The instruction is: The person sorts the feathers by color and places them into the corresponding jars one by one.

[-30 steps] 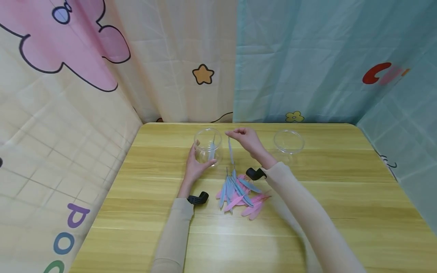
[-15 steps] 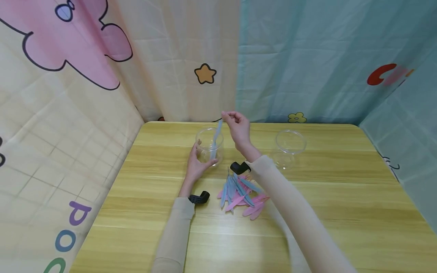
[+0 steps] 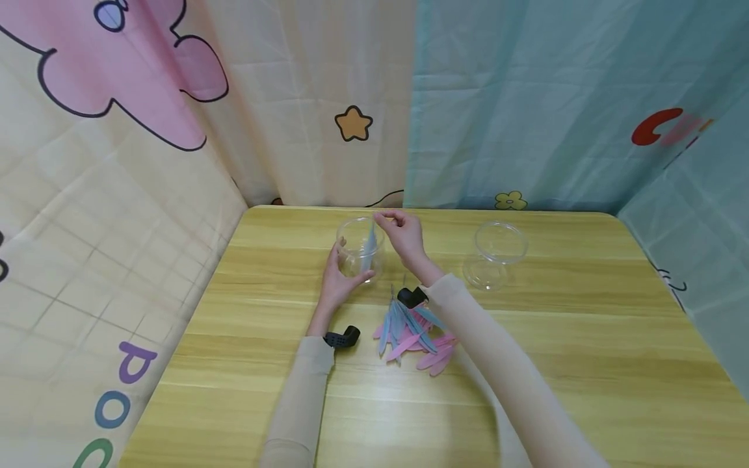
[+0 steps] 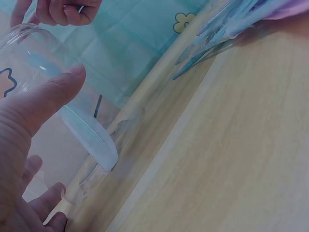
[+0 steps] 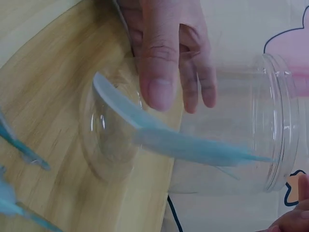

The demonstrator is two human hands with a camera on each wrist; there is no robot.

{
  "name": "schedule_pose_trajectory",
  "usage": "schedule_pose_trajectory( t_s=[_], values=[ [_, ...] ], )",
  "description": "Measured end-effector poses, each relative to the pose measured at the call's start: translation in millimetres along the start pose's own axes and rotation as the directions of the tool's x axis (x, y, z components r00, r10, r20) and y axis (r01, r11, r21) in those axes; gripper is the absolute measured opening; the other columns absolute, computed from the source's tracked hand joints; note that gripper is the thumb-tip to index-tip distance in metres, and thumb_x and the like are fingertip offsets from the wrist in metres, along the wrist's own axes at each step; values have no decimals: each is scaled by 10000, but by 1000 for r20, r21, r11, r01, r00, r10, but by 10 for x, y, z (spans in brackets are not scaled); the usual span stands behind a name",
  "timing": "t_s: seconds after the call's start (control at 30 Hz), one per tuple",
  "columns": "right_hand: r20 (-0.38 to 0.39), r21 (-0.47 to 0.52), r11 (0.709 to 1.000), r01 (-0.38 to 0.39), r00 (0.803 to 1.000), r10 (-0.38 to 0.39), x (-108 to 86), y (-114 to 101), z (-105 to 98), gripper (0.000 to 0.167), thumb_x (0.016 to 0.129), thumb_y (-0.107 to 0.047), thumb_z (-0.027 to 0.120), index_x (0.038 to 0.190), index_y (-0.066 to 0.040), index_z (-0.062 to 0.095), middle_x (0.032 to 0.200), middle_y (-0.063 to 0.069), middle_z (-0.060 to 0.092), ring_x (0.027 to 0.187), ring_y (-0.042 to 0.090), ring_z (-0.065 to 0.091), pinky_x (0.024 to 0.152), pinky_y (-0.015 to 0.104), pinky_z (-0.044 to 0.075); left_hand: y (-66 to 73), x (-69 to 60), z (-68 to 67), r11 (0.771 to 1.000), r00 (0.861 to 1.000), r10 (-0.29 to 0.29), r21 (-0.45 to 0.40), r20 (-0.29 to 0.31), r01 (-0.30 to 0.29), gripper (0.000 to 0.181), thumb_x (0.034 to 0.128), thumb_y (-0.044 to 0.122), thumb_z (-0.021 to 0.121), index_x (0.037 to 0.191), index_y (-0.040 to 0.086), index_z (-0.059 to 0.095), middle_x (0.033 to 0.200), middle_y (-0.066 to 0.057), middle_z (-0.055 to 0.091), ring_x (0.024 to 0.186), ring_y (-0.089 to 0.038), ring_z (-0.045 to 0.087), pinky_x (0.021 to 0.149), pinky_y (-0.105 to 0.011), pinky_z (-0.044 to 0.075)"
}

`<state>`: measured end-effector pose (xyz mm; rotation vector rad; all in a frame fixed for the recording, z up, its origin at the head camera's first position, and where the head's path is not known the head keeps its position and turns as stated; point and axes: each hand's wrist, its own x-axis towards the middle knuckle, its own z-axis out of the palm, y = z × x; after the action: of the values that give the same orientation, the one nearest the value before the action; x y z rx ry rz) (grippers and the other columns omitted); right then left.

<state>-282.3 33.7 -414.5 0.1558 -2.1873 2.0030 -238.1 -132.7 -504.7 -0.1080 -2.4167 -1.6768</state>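
In the head view my left hand [image 3: 339,283] holds a clear plastic jar [image 3: 351,263] near the table's back edge, thumb and fingers around its side. Two pale blue feathers [image 5: 193,145] stand in the jar, overlapping; the quill of one reaches the rim. My right hand [image 3: 404,239] is just above the jar's mouth. Its thumb and index finger look slightly parted, and the right wrist view shows a small gap between the quill and the fingertips. Nearer me lies a loose pile of blue feathers [image 3: 396,322] and pink feathers [image 3: 435,361].
Another clear jar [image 3: 500,244] stands at the right on the wooden table [image 3: 585,364]. Printed curtains [image 3: 486,97] hang behind the table and along both sides. A small black wrist camera [image 3: 345,337] sits on each forearm.
My right hand carried a blue feather from the pile up over the jar, then lowered it inside; its fingers now look parted from the quill. My left hand has kept its hold on the jar.
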Motion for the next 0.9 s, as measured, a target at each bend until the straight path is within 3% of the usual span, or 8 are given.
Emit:
schedule_pose_trajectory(
  t_s=[0.37,0.57,0.7,0.8,0.9],
  values=[
    [69,-131,984,-123,989,132,-109,134,-310,384,836,-430,708,929,-58,709,674,-8,462,611,130,381,555,266,325,17,21,-24,1000,1000,-9,5,2,9,1072,673,398,854,1513,238,208,1512,18,287,1341,-319,286,1045,-503,284],
    [212,-310,943,-116,959,188,-189,203,-521,417,834,-428,709,887,-15,710,630,-29,467,618,161,357,576,301,316,22,13,-22,1000,1000,-6,-4,12,6,1074,676,391,855,1515,219,207,1515,12,280,1345,-329,277,1047,-510,280],
    [344,-463,882,-88,899,270,-241,266,-654,428,831,-415,716,874,10,708,589,-28,444,598,149,366,558,289,313,26,3,-16,1000,1000,-8,0,15,8,1073,675,403,853,1513,211,212,1514,20,280,1340,-322,285,1046,-501,283],
    [443,-559,828,-39,831,338,-297,298,-737,362,834,-379,722,814,-17,704,619,-31,511,596,131,392,567,276,340,20,-2,-11,1000,1000,-12,3,14,12,1072,674,404,853,1513,216,213,1512,27,284,1335,-318,293,1045,-493,286],
    [528,-599,801,18,760,378,-353,326,-796,286,836,-304,726,733,-42,681,637,-14,555,574,113,415,551,258,354,10,-12,-7,1000,1000,-16,-1,11,16,1076,670,395,856,1514,211,213,1513,31,284,1335,-317,295,1046,-493,288]
  ],
)
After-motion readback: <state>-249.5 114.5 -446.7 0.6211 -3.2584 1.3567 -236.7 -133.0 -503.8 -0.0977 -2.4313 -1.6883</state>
